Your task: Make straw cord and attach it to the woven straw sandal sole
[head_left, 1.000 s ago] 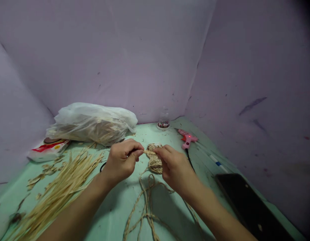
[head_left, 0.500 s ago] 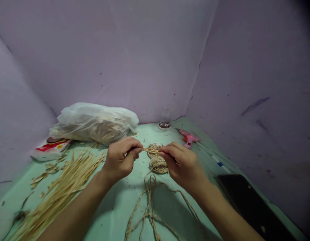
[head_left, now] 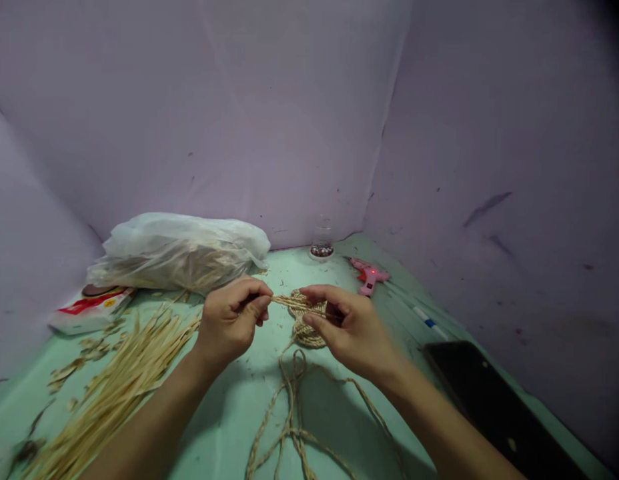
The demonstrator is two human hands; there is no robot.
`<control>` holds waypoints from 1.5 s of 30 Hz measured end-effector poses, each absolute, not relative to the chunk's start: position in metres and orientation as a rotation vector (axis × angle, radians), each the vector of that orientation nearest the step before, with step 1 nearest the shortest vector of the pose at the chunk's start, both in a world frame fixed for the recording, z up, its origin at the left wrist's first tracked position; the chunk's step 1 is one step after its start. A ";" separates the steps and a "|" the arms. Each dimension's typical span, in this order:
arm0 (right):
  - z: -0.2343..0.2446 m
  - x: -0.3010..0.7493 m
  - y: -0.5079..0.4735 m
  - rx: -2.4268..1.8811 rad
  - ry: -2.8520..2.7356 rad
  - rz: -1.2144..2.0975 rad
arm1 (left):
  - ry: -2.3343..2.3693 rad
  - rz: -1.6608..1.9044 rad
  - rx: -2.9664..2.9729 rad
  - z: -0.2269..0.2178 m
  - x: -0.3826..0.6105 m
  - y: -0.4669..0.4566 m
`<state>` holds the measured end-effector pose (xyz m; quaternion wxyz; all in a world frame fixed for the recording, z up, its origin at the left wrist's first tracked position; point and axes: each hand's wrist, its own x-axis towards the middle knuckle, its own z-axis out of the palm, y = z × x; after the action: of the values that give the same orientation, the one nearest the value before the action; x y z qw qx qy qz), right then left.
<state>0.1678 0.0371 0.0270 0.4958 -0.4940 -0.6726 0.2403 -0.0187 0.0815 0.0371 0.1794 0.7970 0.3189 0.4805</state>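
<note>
Item one: twisted strands [head_left: 285, 300], stretched between both hands. Their one end is pinched by the left hand [head_left: 234, 321], thumb against forefinger. By the right hand [head_left: 352, 328] they are received between a parted thumb and forefinger; whether they are gripped by its hidden fingers cannot be told.

Item two: coiled cord piece [head_left: 310, 339], laid on the bench [head_left: 229, 413] beneath the strands, just beside the right hand and partly covered by it. Two rounded parts are shown, apparently already formed.

Item three: loose cord [head_left: 291, 403], looped nearer the wearer than both hands; judged twisted but left uncoiled.

Item four: flat pale strips [head_left: 139, 373], heaped left of the left hand; seemingly unworked.

Accessories: plastic bag [head_left: 189, 243], set beyond the left hand; pink glue gun [head_left: 369, 277], its red light lit, beyond the right hand. No glue is seen applied; the held strands are judged unattached.
</note>
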 end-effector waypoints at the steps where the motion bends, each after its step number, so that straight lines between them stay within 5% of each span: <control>1: 0.027 0.168 0.037 -1.206 -1.628 0.576 | 0.902 1.355 2.253 0.037 -0.019 0.081; 45: 0.033 0.166 0.037 -1.177 -1.479 0.699 | 0.865 1.336 2.054 0.038 -0.014 0.079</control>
<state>0.1661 0.0374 0.0326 0.5339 -0.4939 -0.6204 0.2934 -0.0141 0.0787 0.0377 0.2682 0.7615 0.3208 0.4952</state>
